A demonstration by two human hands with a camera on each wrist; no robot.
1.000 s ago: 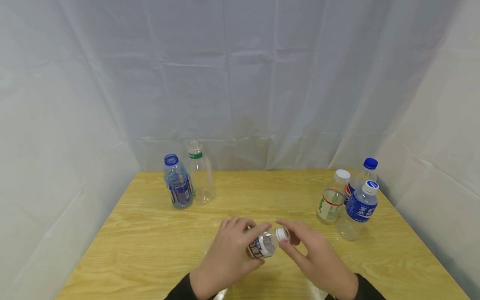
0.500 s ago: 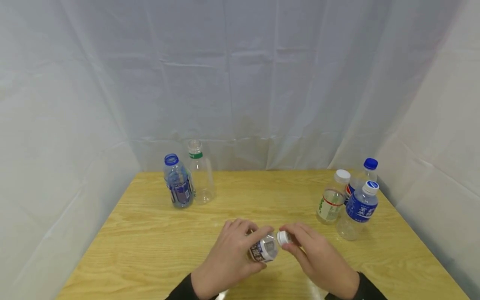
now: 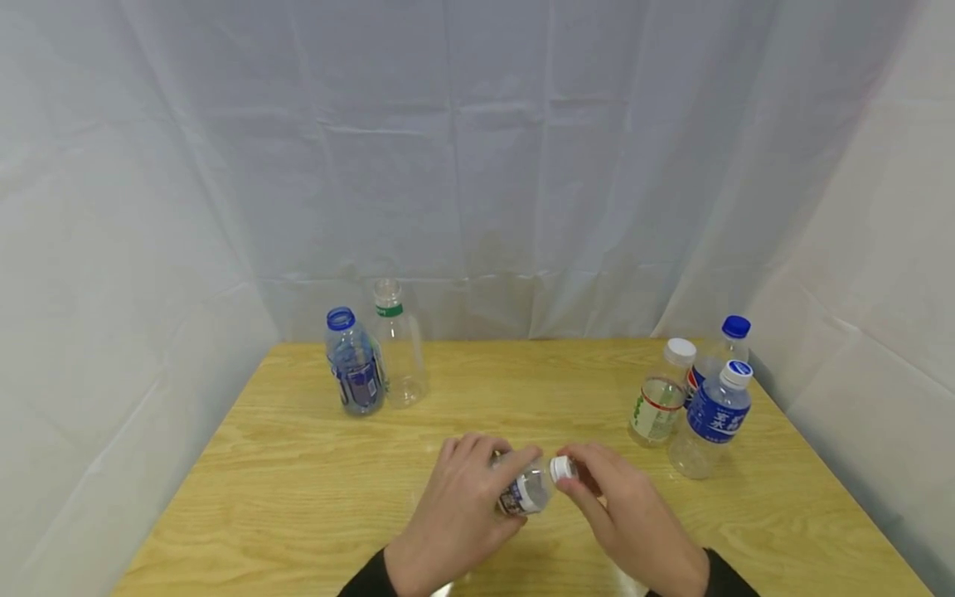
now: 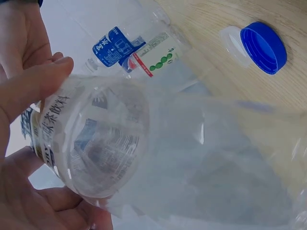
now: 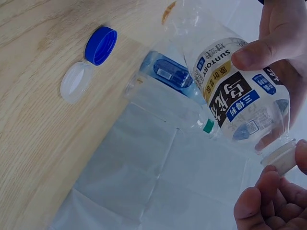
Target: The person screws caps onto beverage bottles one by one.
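My left hand (image 3: pixel 466 506) grips a clear plastic bottle (image 3: pixel 534 487) round its labelled body, holding it tilted with the neck toward the right. In the right wrist view a Suntory label (image 5: pixel 235 91) shows on it. At the bottle's mouth my right hand (image 3: pixel 625 507) pinches a white cap (image 3: pixel 563 468) between thumb and fingers. The right wrist view shows this cap (image 5: pixel 280 159) right at the neck. A loose blue cap (image 5: pixel 101 45) and a translucent cap (image 5: pixel 76 82) lie beside each other on the table in both wrist views.
Two uncapped bottles stand at back left: a blue-tinted bottle (image 3: pixel 356 369) and a clear bottle (image 3: pixel 403 352) with a green neck ring. At right stand a white-capped bottle (image 3: pixel 656 406), a blue-capped bottle (image 3: pixel 734 336) and a blue-labelled bottle (image 3: pixel 712 419). White sheets (image 3: pixel 477 166) surround the wooden table (image 3: pixel 298 481).
My right fingers have drawn closer together round the white cap. The bottle and cap dipped slightly, then rose a little. The standing bottles have not moved.
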